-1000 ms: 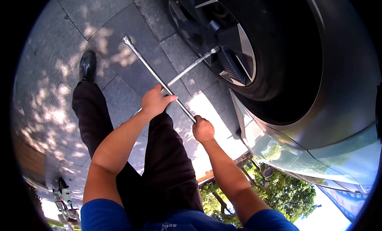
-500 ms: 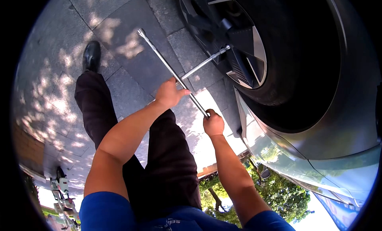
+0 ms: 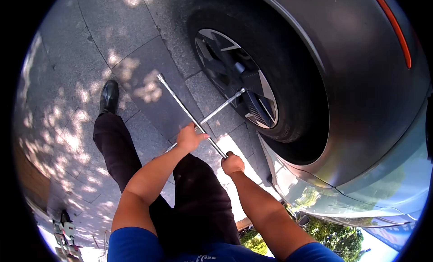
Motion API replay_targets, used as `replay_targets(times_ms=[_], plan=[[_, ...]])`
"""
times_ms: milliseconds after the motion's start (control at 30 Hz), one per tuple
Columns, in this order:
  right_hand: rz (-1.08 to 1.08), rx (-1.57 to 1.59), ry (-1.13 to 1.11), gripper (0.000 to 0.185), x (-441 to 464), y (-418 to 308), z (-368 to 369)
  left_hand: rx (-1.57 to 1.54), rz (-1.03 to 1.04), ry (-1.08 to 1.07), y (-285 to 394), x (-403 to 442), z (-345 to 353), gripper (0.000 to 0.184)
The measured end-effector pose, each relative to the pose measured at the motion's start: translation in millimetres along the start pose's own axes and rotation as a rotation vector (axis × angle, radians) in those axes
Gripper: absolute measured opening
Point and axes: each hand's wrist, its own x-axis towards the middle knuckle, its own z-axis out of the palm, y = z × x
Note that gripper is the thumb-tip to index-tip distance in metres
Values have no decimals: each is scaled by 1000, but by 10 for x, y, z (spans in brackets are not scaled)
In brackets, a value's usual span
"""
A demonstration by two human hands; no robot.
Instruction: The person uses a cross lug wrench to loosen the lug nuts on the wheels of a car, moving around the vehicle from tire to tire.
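Observation:
A chrome four-way lug wrench (image 3: 179, 101) reaches to the car wheel, one arm's socket end meeting the wheel's black and silver rim (image 3: 267, 100) near its middle. My left hand (image 3: 189, 138) is closed around the wrench near its crossing, the thumb lying over the bar. Lower down, my right hand (image 3: 232, 163) wraps the near end of the long bar. The far end of that bar points away over the paving. Part of the wrench's fourth arm is hidden behind my left hand and forearm.
A black tire (image 3: 288, 77) surrounds the rim under the grey car body (image 3: 356, 86). My black shoe (image 3: 109, 96) stands on grey stone paving (image 3: 149, 50), dappled with sunlight. Parked two-wheelers (image 3: 66, 235) show at lower left, a tree (image 3: 333, 235) at lower right.
My view has shifted, so the wheel, wrench and hands appear lower and more of the car body shows. Both hands keep their hold on the lug wrench.

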Motion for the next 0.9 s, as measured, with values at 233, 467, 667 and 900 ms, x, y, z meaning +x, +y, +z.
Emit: replay_targets(times_ms=[233,467,667,900], plan=[[-154,5,175,25,-235,-26,5,2,-2,-180,-27,-56,-246,70],[-134,-38,73,31,-425,62,55,14,-34,-108,-63,-316,-216,64],[-288,24,79,22,16,-10,108,52,-51,0,-179,-109,-175,68],[-260,77,23,25,95,-65,150,127,-85,-56,-121,22,-249,71]])
